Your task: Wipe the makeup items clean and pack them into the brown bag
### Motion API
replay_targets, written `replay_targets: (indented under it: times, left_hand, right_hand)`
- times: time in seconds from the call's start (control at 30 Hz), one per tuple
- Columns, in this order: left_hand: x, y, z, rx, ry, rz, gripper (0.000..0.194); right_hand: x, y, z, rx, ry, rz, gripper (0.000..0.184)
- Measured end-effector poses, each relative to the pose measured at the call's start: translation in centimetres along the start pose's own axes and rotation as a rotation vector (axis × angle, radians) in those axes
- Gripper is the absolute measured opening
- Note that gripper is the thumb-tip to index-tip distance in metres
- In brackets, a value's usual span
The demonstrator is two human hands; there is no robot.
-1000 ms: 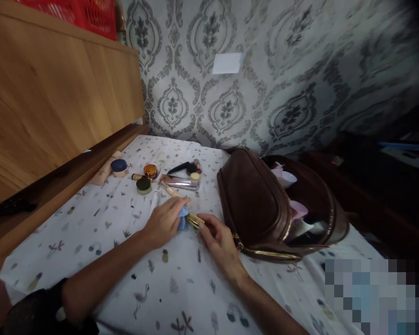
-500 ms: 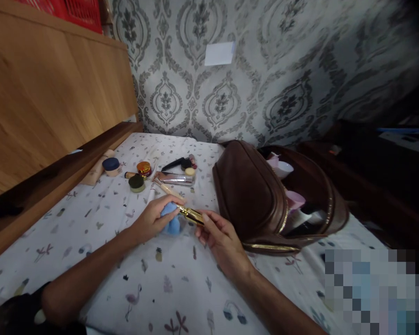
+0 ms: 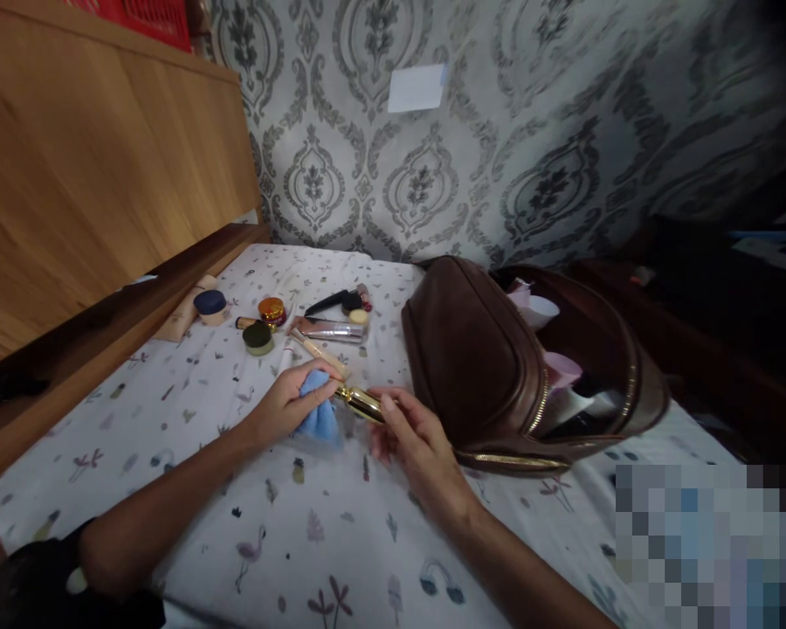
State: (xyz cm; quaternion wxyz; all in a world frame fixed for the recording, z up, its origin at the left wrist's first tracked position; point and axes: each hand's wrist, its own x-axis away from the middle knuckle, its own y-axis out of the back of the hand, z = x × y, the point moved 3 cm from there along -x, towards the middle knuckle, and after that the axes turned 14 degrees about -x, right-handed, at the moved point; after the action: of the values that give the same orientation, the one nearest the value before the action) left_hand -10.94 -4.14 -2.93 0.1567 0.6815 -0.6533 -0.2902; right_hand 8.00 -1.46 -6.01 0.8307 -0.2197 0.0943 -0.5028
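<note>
A shiny gold cosmetic tube [image 3: 363, 405] lies level between my two hands over the printed sheet [image 3: 314, 533]. My right hand [image 3: 419, 445] grips its right end between thumb and fingers. At its left end my left hand [image 3: 294, 397] is closed on a light blue cloth [image 3: 319, 419], which hangs below the fingers and covers that tip. Just beyond my left hand lies a slim beige tube [image 3: 318, 351]. To the right of my right hand stands a brown cosmetic bag [image 3: 468, 349], unzipped, with pink and white items [image 3: 538, 312] showing inside.
Behind my hands lie a silver tube [image 3: 333, 330], a black-handled item [image 3: 327, 303], an amber jar [image 3: 272, 310], a dark green-lidded jar [image 3: 258, 339] and a navy-lidded jar [image 3: 210, 304]. A wooden cabinet [image 3: 118, 140] borders the left; a patterned wall [image 3: 341, 175] rises behind.
The blue cloth hangs in a different shape, fanned out lower and slightly left. Both hands keep hold of their things in nearly the same place. The view has shifted slightly.
</note>
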Motion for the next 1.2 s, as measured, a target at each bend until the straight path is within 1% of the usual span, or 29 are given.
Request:
replay_targets:
  times: [0.07,0.13,0.27,0.37,0.43,0.53,0.6,0.63,0.7,0.77,0.87,1.03,1.2]
  left_hand:
    - [-0.07,-0.04,-0.09,0.008,-0.024,-0.007,0.029]
    - [-0.12,-0.09,-0.07,0.025,-0.026,-0.004,0.029]
    - [-0.09,-0.06,0.0,0.034,-0.018,-0.009,0.028]
    - [0.02,-0.07,-0.05,0.041,0.004,0.01,0.028]
    - [0.11,-0.07,-0.14,0.057,0.001,0.023,0.027]
    - [0.23,-0.08,-0.24,0.081,-0.027,0.036,0.026]
    - [0.28,-0.14,-0.13,0.113,-0.019,0.043,0.026]
    - [0.29,-0.19,-0.03,0.135,-0.007,0.047,0.027]
    - [0.29,-0.31,0.18,0.168,0.018,0.055,0.028]
    - [0.28,-0.4,0.36,0.169,0.042,0.059,0.03]
    - [0.26,-0.36,0.38,0.145,0.056,0.054,0.03]
    - [0.23,-0.12,-0.16,0.124,0.009,0.048,0.028]
    - [0.32,-0.08,-0.19,0.113,-0.006,0.063,0.03]
  right_hand:
    - [0.21,-0.29,0.02,-0.003,-0.073,0.01,0.059]
    - [0.32,-0.46,0.11,-0.001,-0.096,0.014,0.061]
    - [0.14,-0.35,0.15,0.005,-0.058,0.021,0.059]
    - [-0.04,-0.09,0.07,0.022,-0.016,0.007,0.052]
    - [-0.06,0.0,0.02,0.019,-0.027,0.008,0.049]
    - [0.07,-0.02,-0.1,0.046,-0.115,0.029,0.056]
    - [0.17,-0.05,-0.17,0.073,-0.165,0.031,0.063]
    - [0.2,-0.06,-0.17,0.08,-0.169,0.026,0.064]
    - [0.18,-0.16,-0.05,0.074,-0.129,0.02,0.062]
    - [0.12,-0.29,0.16,0.057,-0.057,0.011,0.055]
    - [0.12,-0.46,0.42,0.06,0.002,0.01,0.056]
    - [0.53,-0.6,0.65,0.128,-0.026,0.059,0.049]
    - [0.7,-0.74,0.76,0.1,-0.083,0.086,0.049]
